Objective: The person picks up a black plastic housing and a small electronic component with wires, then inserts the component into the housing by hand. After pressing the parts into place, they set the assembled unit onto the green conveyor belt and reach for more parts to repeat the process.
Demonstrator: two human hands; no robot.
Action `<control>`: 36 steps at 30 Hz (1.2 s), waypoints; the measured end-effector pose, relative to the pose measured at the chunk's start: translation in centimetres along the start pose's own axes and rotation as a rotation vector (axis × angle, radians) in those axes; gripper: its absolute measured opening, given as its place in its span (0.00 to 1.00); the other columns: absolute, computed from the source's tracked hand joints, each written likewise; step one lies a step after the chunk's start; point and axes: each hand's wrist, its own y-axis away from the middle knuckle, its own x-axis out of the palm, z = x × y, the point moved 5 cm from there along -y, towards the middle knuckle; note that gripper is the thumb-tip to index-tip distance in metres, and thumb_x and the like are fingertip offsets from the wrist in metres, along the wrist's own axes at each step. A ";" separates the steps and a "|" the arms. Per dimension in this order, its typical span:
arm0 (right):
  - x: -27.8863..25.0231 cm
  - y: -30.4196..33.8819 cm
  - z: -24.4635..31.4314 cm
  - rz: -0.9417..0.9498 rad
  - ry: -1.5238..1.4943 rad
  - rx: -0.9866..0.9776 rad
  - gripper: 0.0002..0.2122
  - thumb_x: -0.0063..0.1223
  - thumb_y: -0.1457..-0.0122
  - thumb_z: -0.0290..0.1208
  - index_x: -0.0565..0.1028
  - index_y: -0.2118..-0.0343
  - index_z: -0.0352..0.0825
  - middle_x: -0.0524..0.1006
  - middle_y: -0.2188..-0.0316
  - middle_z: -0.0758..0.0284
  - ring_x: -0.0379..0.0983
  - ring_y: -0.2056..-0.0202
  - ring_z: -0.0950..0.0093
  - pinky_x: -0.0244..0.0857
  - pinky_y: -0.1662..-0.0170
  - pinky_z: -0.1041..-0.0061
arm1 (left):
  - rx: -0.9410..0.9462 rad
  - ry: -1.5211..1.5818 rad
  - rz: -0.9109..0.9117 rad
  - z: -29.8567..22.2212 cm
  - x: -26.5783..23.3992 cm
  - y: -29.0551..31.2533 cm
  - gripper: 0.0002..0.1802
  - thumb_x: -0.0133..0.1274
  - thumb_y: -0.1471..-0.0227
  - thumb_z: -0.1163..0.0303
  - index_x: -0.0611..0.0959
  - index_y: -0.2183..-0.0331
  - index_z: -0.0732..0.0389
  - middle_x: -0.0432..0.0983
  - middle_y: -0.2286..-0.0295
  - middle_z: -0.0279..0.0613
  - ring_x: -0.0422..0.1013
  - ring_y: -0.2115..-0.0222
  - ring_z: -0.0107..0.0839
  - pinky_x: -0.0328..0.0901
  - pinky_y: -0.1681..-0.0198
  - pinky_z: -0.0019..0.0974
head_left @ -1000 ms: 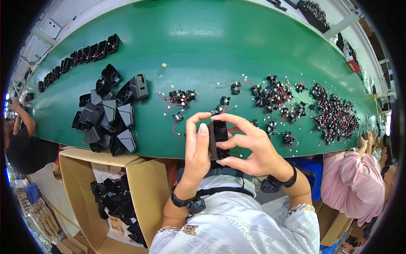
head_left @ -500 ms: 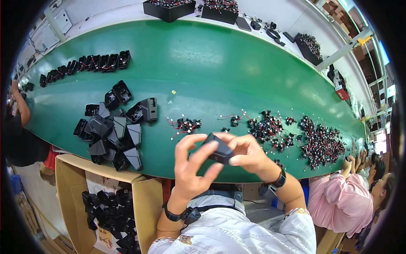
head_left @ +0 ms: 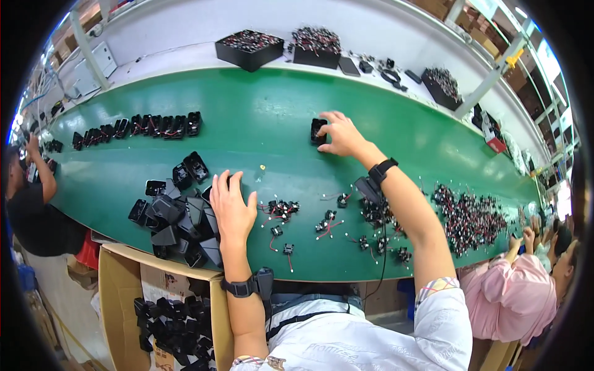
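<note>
My right hand (head_left: 341,134) is stretched toward the far middle of the green table. Its thumb and fingers grip a small black plastic housing (head_left: 317,132), open side up, on the tabletop. My left hand (head_left: 232,209) is open, fingers spread, at the right edge of a heap of black and dark grey plastic housings (head_left: 168,210). Part of a housing is hidden behind that hand; whether its fingers touch it I cannot tell. Between my arms lie several small black parts with red and black wires (head_left: 281,208).
A row of black housings with wires inside (head_left: 166,125) stands at the far left. Large piles of wired parts (head_left: 471,216) lie at right. Black bins (head_left: 249,49) stand on the back shelf. A cardboard box (head_left: 124,297) of black pieces is below the edge. Co-workers sit at both sides.
Both hands held a dark housing near the front edge; now they are apart. My right hand has gone far forward with a housing, and my left hand has moved left to the heap.
</note>
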 end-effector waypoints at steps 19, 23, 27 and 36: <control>-2.2 14.3 6.6 0.152 -0.089 0.335 0.18 0.66 0.49 0.47 0.80 0.71 0.34 0.81 0.76 0.60 0.79 0.69 0.59 0.73 0.66 0.61 | -0.273 2.012 0.207 -6.2 -1.4 4.9 0.42 0.55 0.50 0.67 0.60 0.36 0.66 0.68 0.47 0.58 0.71 0.49 0.55 0.73 0.49 0.47; -2.6 16.1 6.6 0.079 -0.373 0.194 0.14 0.63 0.51 0.33 0.76 0.63 0.33 0.79 0.66 0.59 0.78 0.67 0.60 0.72 0.60 0.62 | -0.480 2.164 0.483 -7.4 0.9 7.8 0.41 0.53 0.56 0.68 0.64 0.39 0.67 0.66 0.46 0.61 0.69 0.50 0.55 0.75 0.52 0.48; -2.6 17.1 6.9 0.076 -0.229 0.261 0.17 0.63 0.52 0.30 0.76 0.58 0.32 0.76 0.62 0.60 0.76 0.61 0.59 0.71 0.56 0.62 | -0.518 1.988 0.509 -8.1 2.0 9.1 0.36 0.53 0.55 0.68 0.68 0.43 0.66 0.68 0.48 0.59 0.73 0.54 0.52 0.77 0.56 0.47; -3.1 16.1 6.7 -0.089 -0.387 0.156 0.15 0.59 0.47 0.22 0.75 0.55 0.34 0.78 0.72 0.65 0.77 0.68 0.64 0.72 0.62 0.65 | -0.487 1.879 0.510 -8.5 2.2 9.5 0.31 0.52 0.53 0.69 0.69 0.46 0.67 0.70 0.50 0.54 0.75 0.55 0.48 0.77 0.57 0.45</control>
